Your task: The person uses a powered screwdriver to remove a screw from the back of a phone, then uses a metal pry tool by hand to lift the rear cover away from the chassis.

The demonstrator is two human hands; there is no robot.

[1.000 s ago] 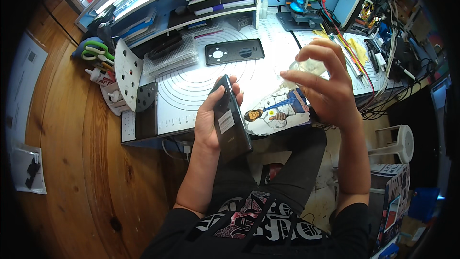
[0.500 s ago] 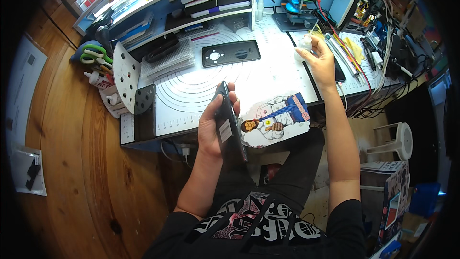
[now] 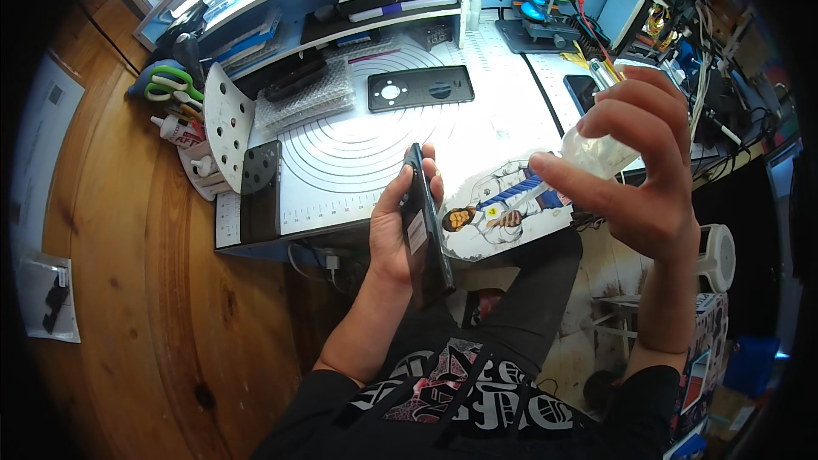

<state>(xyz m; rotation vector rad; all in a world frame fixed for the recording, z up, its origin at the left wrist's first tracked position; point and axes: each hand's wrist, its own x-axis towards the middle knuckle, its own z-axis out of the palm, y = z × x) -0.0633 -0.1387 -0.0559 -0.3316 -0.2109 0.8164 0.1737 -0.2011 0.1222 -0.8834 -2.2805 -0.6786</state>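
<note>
My left hand (image 3: pixel 392 230) grips a dark smartphone (image 3: pixel 434 268) by its edges, tilted up on its side above the bench's front edge. A pale label sticks to the phone's face. Raised at the right, my right hand (image 3: pixel 652 183) pinches a small translucent squeeze bottle (image 3: pixel 590 153) between thumb and fingers. From the bottle a thin nozzle slants down and left towards the phone, apart from it. Beneath the bottle lies an illustrated card (image 3: pixel 486 226) with a suited figure, over the bench edge. Farther back rests a black phone case (image 3: pixel 422 88) with a round camera cutout.
Bubble wrap (image 3: pixel 307 98) lies on the white work mat (image 3: pixel 328 175). A perforated white holder (image 3: pixel 228 123) and green-handled scissors (image 3: pixel 170 85) stand at the left. Another phone (image 3: pixel 581 92), tools and tangled cables crowd the right. A microscope-like blue stand (image 3: pixel 535 25) sits behind.
My right hand has come nearer, lifting the bottle off the back of the bench and tipping its nozzle towards the phone. The phone stays in my left hand, slightly shifted right in view.
</note>
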